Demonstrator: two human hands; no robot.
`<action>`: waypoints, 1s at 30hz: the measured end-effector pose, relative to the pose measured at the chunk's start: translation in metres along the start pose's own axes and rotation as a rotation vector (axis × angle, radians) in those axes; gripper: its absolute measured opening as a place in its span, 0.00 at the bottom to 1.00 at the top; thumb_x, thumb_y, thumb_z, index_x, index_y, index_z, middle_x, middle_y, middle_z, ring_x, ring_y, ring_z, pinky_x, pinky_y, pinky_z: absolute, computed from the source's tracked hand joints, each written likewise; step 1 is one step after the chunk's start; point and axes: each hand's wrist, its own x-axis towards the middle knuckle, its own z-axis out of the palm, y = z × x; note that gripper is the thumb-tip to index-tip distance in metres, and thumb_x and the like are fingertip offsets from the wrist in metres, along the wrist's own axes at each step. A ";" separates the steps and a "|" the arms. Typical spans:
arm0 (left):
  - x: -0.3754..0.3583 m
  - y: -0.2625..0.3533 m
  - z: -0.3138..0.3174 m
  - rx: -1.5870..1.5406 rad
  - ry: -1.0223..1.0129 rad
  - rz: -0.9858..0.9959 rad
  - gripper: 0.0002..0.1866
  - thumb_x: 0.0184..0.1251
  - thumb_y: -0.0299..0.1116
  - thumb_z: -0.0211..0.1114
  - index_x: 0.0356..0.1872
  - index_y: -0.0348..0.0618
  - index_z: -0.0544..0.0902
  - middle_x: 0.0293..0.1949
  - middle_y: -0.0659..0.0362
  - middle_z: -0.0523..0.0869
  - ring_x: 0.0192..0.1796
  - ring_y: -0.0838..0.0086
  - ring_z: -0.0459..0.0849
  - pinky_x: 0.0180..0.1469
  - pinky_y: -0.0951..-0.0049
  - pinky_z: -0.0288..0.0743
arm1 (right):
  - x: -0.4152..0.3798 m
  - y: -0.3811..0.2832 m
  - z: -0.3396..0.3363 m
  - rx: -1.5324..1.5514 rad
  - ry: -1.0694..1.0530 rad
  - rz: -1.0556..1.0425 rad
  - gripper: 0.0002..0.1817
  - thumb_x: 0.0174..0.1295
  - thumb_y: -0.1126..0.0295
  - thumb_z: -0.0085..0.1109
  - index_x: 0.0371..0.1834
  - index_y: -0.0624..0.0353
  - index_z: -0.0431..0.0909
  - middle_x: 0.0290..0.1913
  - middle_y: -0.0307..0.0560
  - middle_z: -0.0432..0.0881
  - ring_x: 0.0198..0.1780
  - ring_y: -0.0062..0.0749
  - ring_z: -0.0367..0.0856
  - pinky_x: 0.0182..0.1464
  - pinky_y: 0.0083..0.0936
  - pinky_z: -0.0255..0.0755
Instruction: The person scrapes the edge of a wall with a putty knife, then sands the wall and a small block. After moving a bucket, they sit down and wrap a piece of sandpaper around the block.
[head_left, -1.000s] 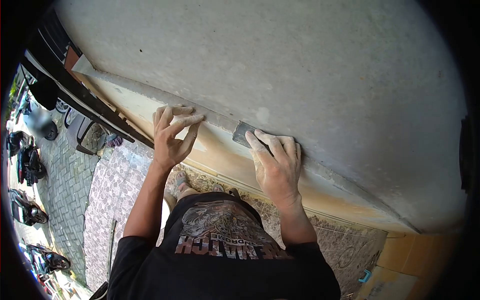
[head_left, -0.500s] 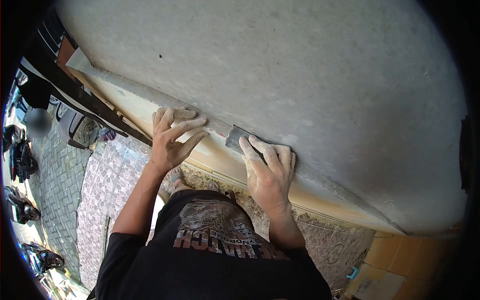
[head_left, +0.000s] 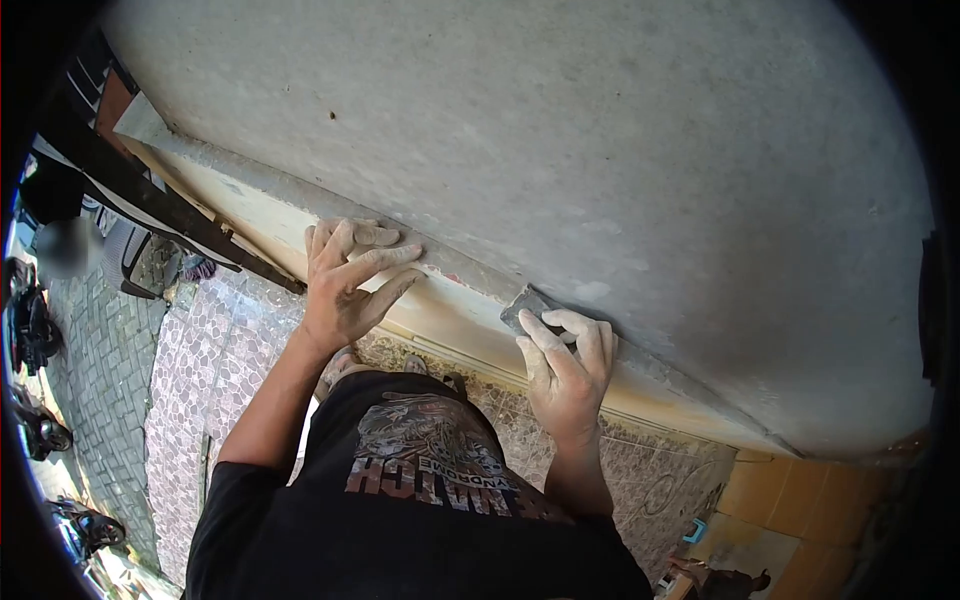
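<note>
A grey wall fills the upper view, with a narrow ledge running diagonally along its base. Dusty fingers of my left hand are spread and rest on the ledge, holding nothing. Further right, my right hand grips a small dark grey flat piece, which lies against the ledge where it meets the wall. Below the ledge is a cream-coloured face with a small reddish mark near its top edge.
A dark beam crosses at the left, beside a chair and a person. Motorbikes stand at the far left. A blue object lies on the floor at lower right.
My right hand has slid right and slightly down along the ledge with the dark piece, which is now tilted differently. My left hand has barely moved.
</note>
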 end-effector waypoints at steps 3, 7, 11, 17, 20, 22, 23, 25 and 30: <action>0.002 -0.002 0.002 -0.023 0.005 0.010 0.23 0.52 0.34 0.90 0.53 0.54 0.98 0.52 0.58 0.92 0.59 0.60 0.83 0.62 0.57 0.70 | -0.015 0.003 -0.006 -0.086 -0.108 -0.036 0.23 0.64 0.71 0.78 0.64 0.42 0.93 0.62 0.35 0.86 0.59 0.34 0.76 0.66 0.36 0.69; 0.000 0.001 0.001 -0.013 0.004 -0.004 0.23 0.53 0.33 0.90 0.53 0.53 0.98 0.52 0.57 0.93 0.58 0.60 0.84 0.63 0.57 0.70 | -0.019 0.011 -0.008 -0.132 -0.120 -0.081 0.26 0.63 0.73 0.77 0.66 0.42 0.92 0.65 0.35 0.88 0.60 0.34 0.79 0.67 0.37 0.70; 0.000 0.002 0.005 -0.016 0.053 0.012 0.21 0.57 0.34 0.89 0.54 0.60 0.97 0.54 0.65 0.93 0.56 0.64 0.80 0.59 0.62 0.70 | 0.004 0.002 0.006 -0.132 -0.098 -0.145 0.28 0.63 0.76 0.74 0.68 0.43 0.91 0.68 0.35 0.88 0.63 0.36 0.82 0.69 0.39 0.70; 0.003 -0.001 -0.009 -0.035 -0.020 0.060 0.21 0.57 0.29 0.87 0.54 0.53 0.98 0.54 0.57 0.94 0.61 0.60 0.85 0.61 0.59 0.73 | 0.016 -0.006 0.021 -0.033 -0.087 -0.148 0.25 0.65 0.76 0.73 0.66 0.43 0.92 0.65 0.33 0.91 0.62 0.38 0.84 0.68 0.39 0.71; 0.006 -0.001 -0.017 -0.098 -0.056 0.052 0.21 0.58 0.29 0.86 0.55 0.53 0.98 0.53 0.58 0.94 0.61 0.61 0.85 0.60 0.60 0.74 | 0.000 0.011 0.002 -0.073 -0.057 -0.074 0.22 0.66 0.76 0.73 0.62 0.44 0.94 0.63 0.34 0.92 0.61 0.37 0.85 0.67 0.39 0.71; 0.005 -0.001 -0.014 -0.118 -0.050 0.028 0.21 0.58 0.28 0.86 0.54 0.53 0.98 0.54 0.58 0.94 0.62 0.61 0.85 0.61 0.60 0.74 | 0.000 0.006 0.006 -0.100 -0.052 -0.100 0.21 0.64 0.75 0.74 0.60 0.46 0.95 0.62 0.35 0.93 0.60 0.36 0.85 0.67 0.39 0.71; 0.006 0.000 -0.011 -0.098 -0.028 0.029 0.20 0.58 0.29 0.85 0.53 0.56 0.98 0.54 0.61 0.94 0.60 0.63 0.86 0.60 0.62 0.74 | 0.005 -0.002 0.012 -0.098 -0.053 -0.121 0.21 0.64 0.75 0.73 0.61 0.46 0.94 0.62 0.35 0.93 0.60 0.36 0.85 0.66 0.38 0.71; 0.008 0.000 -0.010 -0.073 -0.004 0.037 0.19 0.58 0.29 0.85 0.52 0.60 0.98 0.54 0.64 0.94 0.57 0.65 0.86 0.59 0.63 0.74 | 0.020 -0.017 0.031 -0.104 -0.041 -0.179 0.23 0.64 0.75 0.72 0.63 0.47 0.93 0.64 0.33 0.91 0.59 0.34 0.85 0.65 0.35 0.71; 0.009 -0.008 -0.021 -0.073 -0.040 0.045 0.19 0.59 0.26 0.85 0.52 0.52 0.98 0.55 0.57 0.95 0.61 0.58 0.88 0.64 0.59 0.80 | 0.036 -0.027 0.039 -0.025 -0.053 -0.211 0.22 0.65 0.74 0.73 0.63 0.48 0.93 0.64 0.33 0.91 0.58 0.32 0.85 0.64 0.35 0.71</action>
